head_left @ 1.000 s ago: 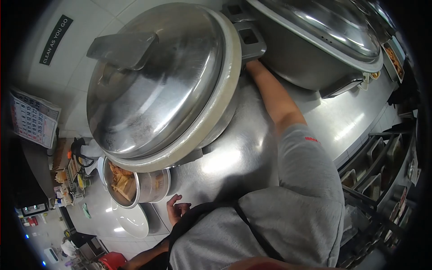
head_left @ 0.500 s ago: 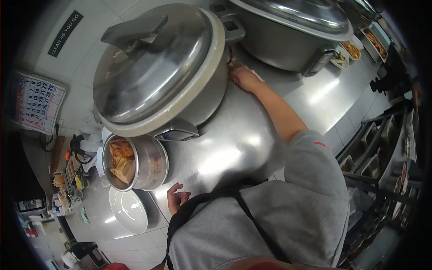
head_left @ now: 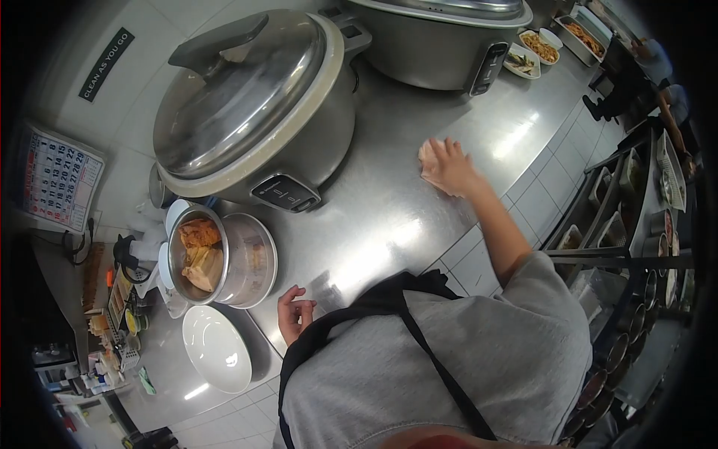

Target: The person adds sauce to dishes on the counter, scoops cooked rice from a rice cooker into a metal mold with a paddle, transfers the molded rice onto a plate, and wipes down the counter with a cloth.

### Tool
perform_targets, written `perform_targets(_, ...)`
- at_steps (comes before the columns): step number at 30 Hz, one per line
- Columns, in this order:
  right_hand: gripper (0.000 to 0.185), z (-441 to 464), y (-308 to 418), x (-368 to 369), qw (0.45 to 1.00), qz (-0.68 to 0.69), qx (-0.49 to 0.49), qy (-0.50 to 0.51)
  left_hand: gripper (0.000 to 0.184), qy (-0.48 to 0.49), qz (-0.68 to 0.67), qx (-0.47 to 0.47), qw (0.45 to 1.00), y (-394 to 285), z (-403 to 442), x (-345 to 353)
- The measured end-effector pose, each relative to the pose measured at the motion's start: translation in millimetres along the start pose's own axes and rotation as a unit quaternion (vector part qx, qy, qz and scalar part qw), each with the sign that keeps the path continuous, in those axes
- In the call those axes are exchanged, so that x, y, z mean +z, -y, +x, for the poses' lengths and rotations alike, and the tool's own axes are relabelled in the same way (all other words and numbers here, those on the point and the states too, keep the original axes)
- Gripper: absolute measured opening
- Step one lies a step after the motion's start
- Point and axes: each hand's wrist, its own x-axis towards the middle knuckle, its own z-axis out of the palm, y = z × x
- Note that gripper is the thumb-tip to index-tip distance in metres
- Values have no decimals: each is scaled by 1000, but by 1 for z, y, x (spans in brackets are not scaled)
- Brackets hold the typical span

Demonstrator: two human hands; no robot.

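Note:
My right hand [head_left: 452, 170] presses a pale pinkish cloth [head_left: 429, 161] onto the steel counter [head_left: 374, 191], to the right of the nearer rice cooker. Its fingers lie over the cloth. At the counter's front edge is my left hand [head_left: 295, 310], fingers loosely curled and apart, with nothing visible in them. The nearer rice cooker [head_left: 329, 142] has its domed lid on. Left of my left hand, a round metal pot [head_left: 212, 288] with orange and pale food pieces sits beside a clear-walled round container [head_left: 250, 262].
A second large rice cooker [head_left: 437, 52] stands farther back. Beyond it are dishes of food [head_left: 540, 46] and a metal tray [head_left: 582, 41]. A white oval plate [head_left: 217, 348] lies at the left. Shelving with pans [head_left: 613, 232] stands at the right, and people are at the far right.
My right hand has come out from between the two rice cookers and moved right, toward the counter's front edge, with the cloth now clearly visible. My left hand has barely moved.

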Motion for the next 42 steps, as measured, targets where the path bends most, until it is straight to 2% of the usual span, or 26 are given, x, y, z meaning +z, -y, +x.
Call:
perform_targets(2, 63, 12, 12, 65, 976, 58, -25, -206, 34, 3, 13, -21, 1000, 5, 1, 0)
perform_targets(4, 58, 13, 51, 71, 964, 157, -131, -170, 37, 16, 26, -19, 999, 11, 4, -1)
perform_targets(6, 48, 18, 90, 63, 909, 173, -342, -163, 40, 38, 40, -20, 998, 11, 7, 2)
perform_targets(7, 48, 32, 90, 64, 911, 172, -337, -164, 39, 39, 47, -10, 998, 10, 10, 5)
perform_targets(9, 40, 88, 80, 61, 889, 255, -375, -60, 38, 41, 54, 1, 998, 8, 16, 9)
perform_targets(11, 35, 135, 59, 35, 929, 115, -342, -76, 39, 18, 56, -11, 998, 8, 15, 7)
perform_targets(13, 37, 185, 34, 42, 921, 110, -327, -184, 34, 14, 41, -17, 999, 6, 14, 11)
perform_targets(16, 39, 221, -11, 37, 925, 138, -296, -197, 29, 29, 20, -34, 999, 13, 11, 10)
perform_targets(18, 41, 199, -37, 26, 933, 182, -264, -160, 29, 43, 15, -46, 998, 14, 12, 9)
perform_targets(21, 35, 157, -102, 26, 937, 83, -194, -277, 27, 14, 39, -35, 999, 11, 9, 8)
perform_targets(22, 29, 138, -124, 15, 940, 165, -97, -284, 27, -1, 40, -38, 998, 11, 9, 7)
perform_targets(23, 26, 116, -148, 7, 931, 163, -17, -325, 26, -15, 41, -41, 998, 11, 8, 6)
perform_targets(24, 27, 103, -184, 8, 925, 71, 59, -368, 26, -15, 43, -41, 998, 10, 8, 4)
perform_targets(26, 34, 81, -251, 16, 899, -72, 241, -360, 37, 12, 48, -82, 995, 7, 7, 1)
perform_targets(27, 34, 73, -280, 20, 897, -71, 244, -362, 37, 15, 48, -79, 996, 7, 5, 0)
perform_targets(29, 35, 70, -313, 14, 833, 113, 460, -286, 25, 5, 56, -35, 998, 9, 3, 3)
perform_targets(32, 37, 40, -282, -48, 856, 79, 442, -255, 25, 18, 46, -27, 998, 14, -4, -2)
perform_targets(33, 34, 38, -280, -47, 845, 58, 392, -358, 25, 14, 42, -23, 999, 16, -7, -4)
perform_targets(34, 34, 49, -296, -36, 845, 58, 388, -363, 24, 19, 47, -16, 999, 17, -9, -6)
perform_targets(36, 31, 75, -331, -2, 939, -37, 191, -283, 24, 23, 47, -10, 999, 20, -13, -7)
perform_targets(37, 31, 82, -326, 19, 939, -41, 188, -286, 24, 39, 38, -12, 998, 22, -15, -6)
perform_targets(38, 30, 89, -315, 46, 921, -44, 157, -355, 24, 52, 30, -14, 998, 23, -17, -5)
perform_targets(39, 30, 96, -297, 69, 898, -44, 121, -422, 24, 44, 25, -12, 999, 24, -19, -2)
perform_targets(41, 31, 87, -218, 70, 909, 4, 83, -408, 23, 63, 56, 12, 996, 25, -20, 4)
perform_targets(42, 34, 56, -147, 45, 942, 46, 80, -323, 23, 41, 49, 11, 998, 23, -22, 7)
